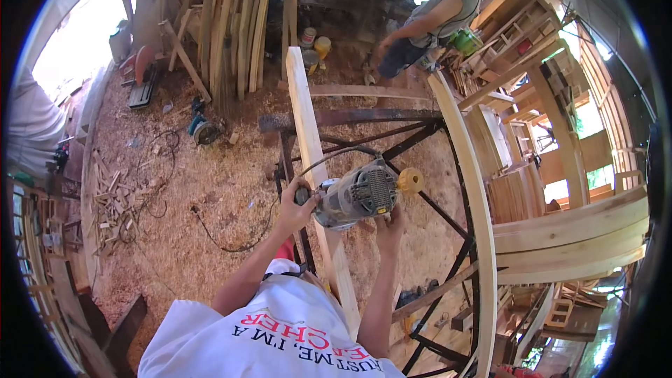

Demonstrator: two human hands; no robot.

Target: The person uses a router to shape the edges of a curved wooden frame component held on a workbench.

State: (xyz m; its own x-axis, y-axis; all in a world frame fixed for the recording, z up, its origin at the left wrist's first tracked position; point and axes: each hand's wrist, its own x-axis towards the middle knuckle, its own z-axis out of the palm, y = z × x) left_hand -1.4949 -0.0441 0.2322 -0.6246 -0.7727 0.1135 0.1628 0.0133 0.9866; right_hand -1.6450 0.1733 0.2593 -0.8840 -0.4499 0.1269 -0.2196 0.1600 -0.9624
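Observation:
A grey router [360, 192] with a vented top rests on a long pale wooden board [312, 133] that runs away from me. At its left side my left hand [297, 204] is closed around the black side knob. My right hand [389, 229] is at the near right of the router's body, just below its yellow knob [410, 180]. Its fingers are bent against the tool, partly hidden. A dark cord [343, 151] curves from the router over the board. The cutter and the underside of the base are out of sight.
Another long board [467, 175] lies to the right on a dark metal frame [350, 117]. Behind it bends a person [441, 19]. A circular saw [203, 129], wood scraps [117, 211] and sawdust lie on the floor at left. Planks [234, 28] lean at the back; curved boards [574, 238] stand right.

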